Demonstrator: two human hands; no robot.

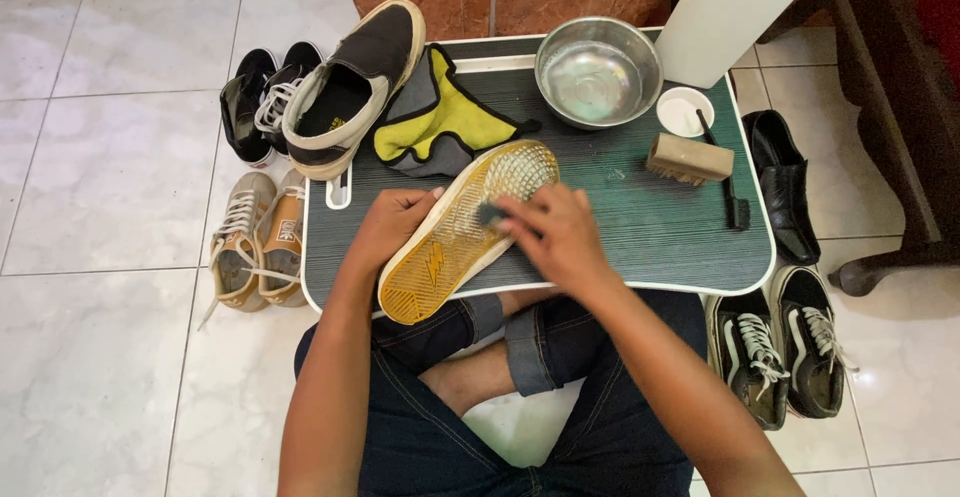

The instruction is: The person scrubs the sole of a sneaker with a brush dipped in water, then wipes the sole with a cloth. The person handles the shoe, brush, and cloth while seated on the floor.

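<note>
On the worktop [640, 227], I'm holding the shoe [462, 232] sole-up with my left hand [395, 225], toe pointing away and rightward, while my right hand [555, 232] is gripping a small brush [492, 215] against its sole.

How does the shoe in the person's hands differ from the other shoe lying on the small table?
The held shoe is turned sole up, showing a yellow-brown sole; the other shoe lies on its side, showing its dark upper and open inside. The left hand steadies the held shoe and the right hand presses a small dark brush on it; nobody touches the other shoe. Both are cream-edged slip-ons resting on the table.
</note>
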